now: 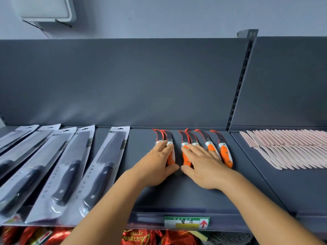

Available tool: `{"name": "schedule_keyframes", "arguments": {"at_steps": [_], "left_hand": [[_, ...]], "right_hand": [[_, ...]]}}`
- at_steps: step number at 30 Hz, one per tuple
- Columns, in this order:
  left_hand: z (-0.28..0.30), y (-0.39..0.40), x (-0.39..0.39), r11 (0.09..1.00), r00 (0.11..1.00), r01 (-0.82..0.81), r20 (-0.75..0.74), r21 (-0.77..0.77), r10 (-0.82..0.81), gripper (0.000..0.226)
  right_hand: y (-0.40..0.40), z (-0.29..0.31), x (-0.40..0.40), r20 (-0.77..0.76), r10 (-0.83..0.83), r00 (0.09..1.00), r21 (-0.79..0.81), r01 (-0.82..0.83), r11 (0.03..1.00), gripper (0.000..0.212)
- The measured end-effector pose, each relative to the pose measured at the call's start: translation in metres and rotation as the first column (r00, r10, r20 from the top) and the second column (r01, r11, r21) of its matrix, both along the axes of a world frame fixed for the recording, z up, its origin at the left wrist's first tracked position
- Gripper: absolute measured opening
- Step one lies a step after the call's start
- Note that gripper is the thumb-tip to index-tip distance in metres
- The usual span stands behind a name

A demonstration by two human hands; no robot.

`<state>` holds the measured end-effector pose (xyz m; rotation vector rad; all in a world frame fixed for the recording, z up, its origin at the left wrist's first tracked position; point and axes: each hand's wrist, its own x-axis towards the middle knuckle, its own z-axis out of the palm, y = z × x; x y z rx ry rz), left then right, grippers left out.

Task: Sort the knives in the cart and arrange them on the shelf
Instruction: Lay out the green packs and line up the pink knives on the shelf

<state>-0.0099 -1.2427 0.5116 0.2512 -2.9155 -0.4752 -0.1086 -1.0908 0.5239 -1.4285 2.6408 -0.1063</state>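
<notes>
Head view. A dark grey shelf point(177, 195) runs across the frame, backed by an upright grey panel. At its centre lies a row of six orange-handled knives point(225, 154) with curved blades in red-edged sleeves, blades pointing toward the back panel, handles toward the front edge. The left hand point(157, 167) lies flat over the two leftmost knives of this row, fingers straight and close together along the handles, thumb extended to the right on the shelf surface. The right hand point(203, 165) lies flat over the next knives to the right, fingers spread across their handles, thumb extended to the left; the two thumbs nearly meet. The rightmost orange knife lies uncovered just beside the right hand. Neither hand curls round any knife. To the left, packaged black-handled knives point(99, 174) in clear blister cards lie side by side at a slant. To the right, on the adjoining shelf section, a dense row of pale pink knives point(290, 149) overlaps. A green-and-white price label point(186, 222) is fixed to the front edge of the shelf. Red snack packets point(141, 237) show below.
</notes>
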Motion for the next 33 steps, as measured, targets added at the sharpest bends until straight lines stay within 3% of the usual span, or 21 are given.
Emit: {"name": "schedule_keyframes", "arguments": {"at_steps": [5,21,33], "left_hand": [[0.002,-0.001,0.001,1.0,0.998,-0.018,0.059,0.004,0.018,0.038],[0.015,0.004,0.001,0.998,0.994,-0.064,0.091,0.02,0.062,0.049],[0.023,0.01,0.008,0.993,0.979,-0.086,0.178,-0.076,0.098,0.059]], "right_hand": [[0.005,-0.002,-0.002,-0.002,0.018,1.0,0.009,-0.018,1.0,0.064],[0.002,0.008,-0.013,-0.012,0.089,0.996,0.017,-0.089,0.996,0.06],[-0.002,0.008,-0.009,0.007,0.076,0.997,-0.02,-0.076,0.997,0.066]]}}
